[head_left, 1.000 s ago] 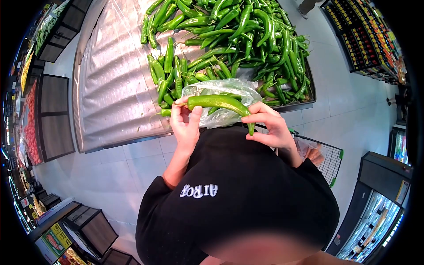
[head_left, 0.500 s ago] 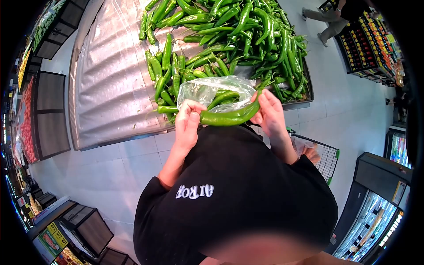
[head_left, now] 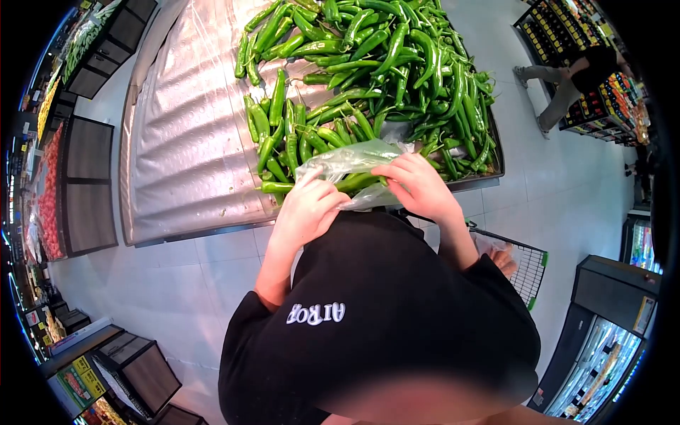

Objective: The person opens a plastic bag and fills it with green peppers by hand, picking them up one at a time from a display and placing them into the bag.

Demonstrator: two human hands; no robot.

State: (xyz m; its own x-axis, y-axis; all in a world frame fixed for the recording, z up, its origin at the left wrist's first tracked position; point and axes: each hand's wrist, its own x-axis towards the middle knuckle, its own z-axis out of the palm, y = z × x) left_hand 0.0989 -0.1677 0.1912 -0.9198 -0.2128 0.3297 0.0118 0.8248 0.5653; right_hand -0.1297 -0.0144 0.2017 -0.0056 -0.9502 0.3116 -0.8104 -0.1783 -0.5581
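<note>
A clear plastic bag (head_left: 358, 157) is held between my two hands, in front of the near edge of the pepper display. My left hand (head_left: 309, 210) grips the bag's left side with its fingers closed. At the bag's right side, my right hand (head_left: 419, 185) has its fingers pressed together on the plastic and beside a green pepper (head_left: 358, 183) that shows at the bag's opening. Just beyond the bag lies a large pile of long green peppers (head_left: 425, 78).
The display's bare ridged liner (head_left: 184, 134) stretches to the left of the peppers. A wire shopping cart (head_left: 528, 265) stands to the right, near my right elbow. Another person (head_left: 563, 88) is at the upper right by a stocked shelf (head_left: 620, 106).
The long pepper held across the front of the bag has gone lower into the opening. Both hands have closed in over the bag. The other person has shifted in the view.
</note>
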